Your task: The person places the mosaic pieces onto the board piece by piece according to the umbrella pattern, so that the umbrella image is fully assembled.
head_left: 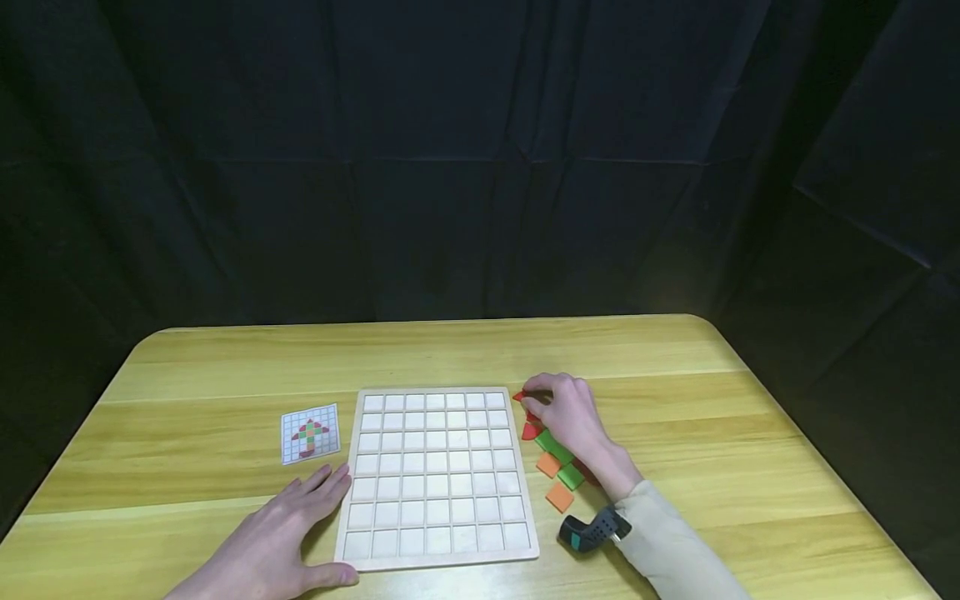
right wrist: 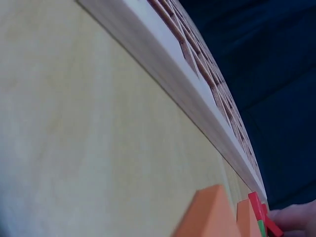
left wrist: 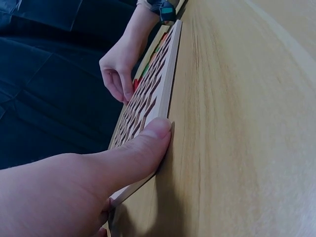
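Observation:
A wooden grid board [head_left: 437, 475] with pale square cells lies flat on the table. My left hand [head_left: 281, 533] rests at its near left corner, fingers extended along the left edge. The left thumb [left wrist: 143, 148] lies against the near edge in the left wrist view. Beyond the board's right side, my right hand [head_left: 572, 415] pinches a small red triangular piece [head_left: 518, 397] between thumb and index finger. Under and beside that hand lie another red piece [head_left: 531, 431], green pieces [head_left: 571, 477] and orange squares [head_left: 559, 497]. The right palm hides some pieces.
Left of the board lies a small printed card [head_left: 311, 434] showing a coloured pattern on a grid. The wooden table [head_left: 750, 500] has rounded far corners. Dark curtains [head_left: 450, 167] hang behind it and along its sides. A black wrist strap [head_left: 596, 530] sits on the right forearm.

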Demonstrator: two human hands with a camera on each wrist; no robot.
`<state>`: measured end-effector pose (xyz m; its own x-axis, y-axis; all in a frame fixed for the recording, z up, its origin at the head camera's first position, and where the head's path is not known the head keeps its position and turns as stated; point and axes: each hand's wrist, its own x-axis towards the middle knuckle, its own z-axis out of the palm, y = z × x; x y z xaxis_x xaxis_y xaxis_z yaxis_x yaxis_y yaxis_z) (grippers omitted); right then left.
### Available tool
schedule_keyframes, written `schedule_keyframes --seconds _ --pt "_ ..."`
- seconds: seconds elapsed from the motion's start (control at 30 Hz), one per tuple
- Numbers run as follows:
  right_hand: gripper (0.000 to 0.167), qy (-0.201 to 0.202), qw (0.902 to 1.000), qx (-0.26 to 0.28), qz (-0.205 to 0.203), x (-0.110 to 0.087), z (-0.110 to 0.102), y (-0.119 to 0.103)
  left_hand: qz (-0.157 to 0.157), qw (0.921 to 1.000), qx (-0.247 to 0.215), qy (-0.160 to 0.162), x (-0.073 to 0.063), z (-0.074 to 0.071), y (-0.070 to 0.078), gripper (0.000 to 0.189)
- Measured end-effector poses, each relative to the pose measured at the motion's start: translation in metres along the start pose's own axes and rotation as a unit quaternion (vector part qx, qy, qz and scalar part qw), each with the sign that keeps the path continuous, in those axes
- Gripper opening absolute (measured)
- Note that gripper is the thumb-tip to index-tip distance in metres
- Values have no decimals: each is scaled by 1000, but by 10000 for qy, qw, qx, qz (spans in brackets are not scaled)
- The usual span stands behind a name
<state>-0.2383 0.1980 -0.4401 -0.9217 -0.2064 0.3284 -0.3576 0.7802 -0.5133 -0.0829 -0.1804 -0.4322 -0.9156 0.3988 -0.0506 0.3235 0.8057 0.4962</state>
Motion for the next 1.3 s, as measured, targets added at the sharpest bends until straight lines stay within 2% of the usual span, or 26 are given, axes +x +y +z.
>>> schedule_keyframes --seconds 0.53,0.9,1.1,1.3 --pt "20 -121 9995 25 -291 0 2 1 122 9998 86 98 0 1 -1 109" --pt "19 5 9988 138 -479 1 -2 4 145 9998 76 114 0 2 -1 108" --pt "20 166 9966 366 -722 -1 -6 -10 170 9995 176 203 0 2 0 108" --pt "20 33 9949 465 -890 -4 -4 -32 204 9994 218 150 1 2 2 109"
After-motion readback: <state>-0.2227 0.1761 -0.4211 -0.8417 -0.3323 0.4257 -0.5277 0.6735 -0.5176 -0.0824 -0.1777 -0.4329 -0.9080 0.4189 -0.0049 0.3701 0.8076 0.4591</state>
